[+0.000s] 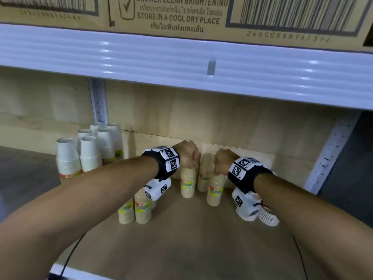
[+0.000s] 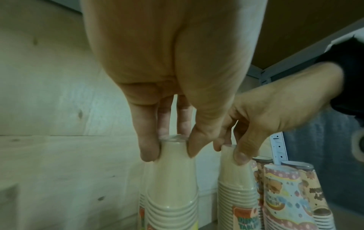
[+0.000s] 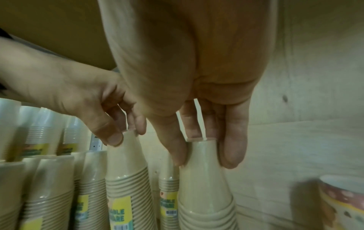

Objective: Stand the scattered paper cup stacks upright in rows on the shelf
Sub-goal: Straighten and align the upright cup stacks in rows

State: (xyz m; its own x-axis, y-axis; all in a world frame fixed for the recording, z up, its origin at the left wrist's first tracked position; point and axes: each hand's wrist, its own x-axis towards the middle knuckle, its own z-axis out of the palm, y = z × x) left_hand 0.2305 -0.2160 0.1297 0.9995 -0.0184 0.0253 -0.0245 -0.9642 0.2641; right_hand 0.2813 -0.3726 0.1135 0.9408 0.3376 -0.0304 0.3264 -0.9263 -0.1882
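Observation:
Both hands reach into the lower shelf and hold upright beige paper cup stacks by their top ends. My left hand (image 1: 189, 165) (image 2: 170, 151) pinches the top of one beige stack (image 1: 187, 185) (image 2: 173, 183) between thumb and fingers. My right hand (image 1: 219, 171) (image 3: 201, 157) grips the top of a neighbouring beige stack (image 1: 215, 191) (image 3: 204, 186) in the same way. Both stacks stand on the shelf board (image 1: 191, 239), a hand's width apart. A third beige stack (image 1: 203, 176) stands just behind them.
Two more labelled beige stacks (image 1: 134, 210) stand at the front left, and several white cup stacks (image 1: 88, 154) stand further left and back. Patterned cup stacks (image 2: 283, 196) (image 3: 342, 199) are at the right. The upper shelf edge (image 1: 181, 63) hangs low overhead.

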